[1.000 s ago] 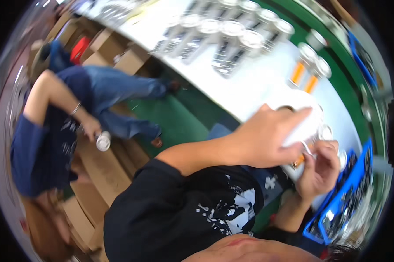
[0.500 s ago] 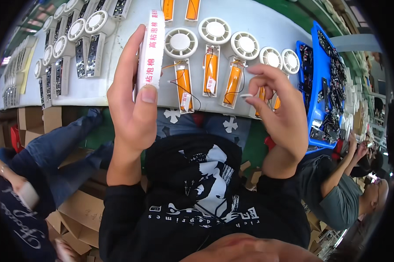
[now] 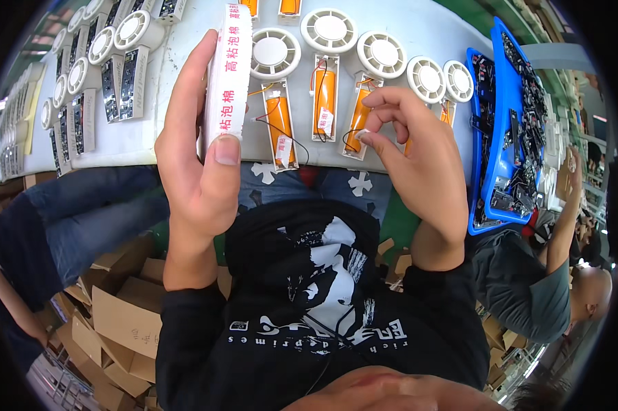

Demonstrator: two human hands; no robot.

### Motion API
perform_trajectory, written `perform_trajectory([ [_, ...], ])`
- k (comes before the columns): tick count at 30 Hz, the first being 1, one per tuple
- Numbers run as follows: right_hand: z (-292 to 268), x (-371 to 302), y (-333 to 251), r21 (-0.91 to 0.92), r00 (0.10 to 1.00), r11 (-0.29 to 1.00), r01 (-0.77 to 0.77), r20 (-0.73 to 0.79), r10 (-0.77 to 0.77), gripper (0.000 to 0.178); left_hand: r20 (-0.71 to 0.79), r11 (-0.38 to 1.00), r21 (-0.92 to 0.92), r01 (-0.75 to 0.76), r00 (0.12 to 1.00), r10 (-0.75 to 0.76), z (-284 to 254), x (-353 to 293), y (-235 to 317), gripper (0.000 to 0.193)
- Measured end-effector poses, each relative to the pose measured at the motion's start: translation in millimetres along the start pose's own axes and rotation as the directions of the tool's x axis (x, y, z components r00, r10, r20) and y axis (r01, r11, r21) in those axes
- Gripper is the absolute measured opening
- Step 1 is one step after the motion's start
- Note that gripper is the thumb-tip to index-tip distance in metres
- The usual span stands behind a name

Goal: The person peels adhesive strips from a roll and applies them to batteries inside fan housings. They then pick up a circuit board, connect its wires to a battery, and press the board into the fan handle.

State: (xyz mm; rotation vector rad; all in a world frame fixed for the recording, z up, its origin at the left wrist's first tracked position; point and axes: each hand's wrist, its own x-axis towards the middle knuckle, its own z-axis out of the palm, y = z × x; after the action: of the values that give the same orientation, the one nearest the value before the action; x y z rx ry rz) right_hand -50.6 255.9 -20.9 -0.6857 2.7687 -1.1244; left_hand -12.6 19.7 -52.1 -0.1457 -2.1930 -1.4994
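Note:
My left hand (image 3: 200,181) grips a roll of white foam tape (image 3: 229,82) with red print, held on edge above the table. A small white tape piece (image 3: 361,135) is pinched between thumb and forefinger of my right hand (image 3: 429,154). It is over or against the orange battery (image 3: 359,113) in an open fan handle; whether it touches is unclear. To the left lie two more open handles, whose orange batteries (image 3: 325,92) carry white pieces (image 3: 324,121) with red print. Thin wires run beside them. Round white fan heads (image 3: 329,30) top these handles.
Several fans with dark circuit boards (image 3: 134,82) stand in rows at the table's left. Blue trays (image 3: 490,175) of black parts stand at the right. Cardboard boxes (image 3: 127,329) lie below on the left. One person (image 3: 528,288) is on the right, another (image 3: 76,226) on the left.
My right hand has moved left and slightly down with the tape piece, over the third battery. The roll has shifted slightly left and up in view. The person on the right has moved an arm.

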Motion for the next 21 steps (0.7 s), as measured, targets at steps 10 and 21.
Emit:
perform_trajectory([
  [10, 17, -8, 2, -0.237, 0.989, 0.967, 0.090, -0.097, -0.116, 0.037, 0.008, 1.000, -0.025, -0.008, 1.000, 0.008, -1, 0, 3, 0.085],
  [21, 21, -19, 4, -0.439, 0.952, 0.896, 0.065, -0.242, -0.188, 0.023, 0.190, 0.999, -0.017, -0.031, 0.981, 0.034, -14, 0, 14, 0.080],
])
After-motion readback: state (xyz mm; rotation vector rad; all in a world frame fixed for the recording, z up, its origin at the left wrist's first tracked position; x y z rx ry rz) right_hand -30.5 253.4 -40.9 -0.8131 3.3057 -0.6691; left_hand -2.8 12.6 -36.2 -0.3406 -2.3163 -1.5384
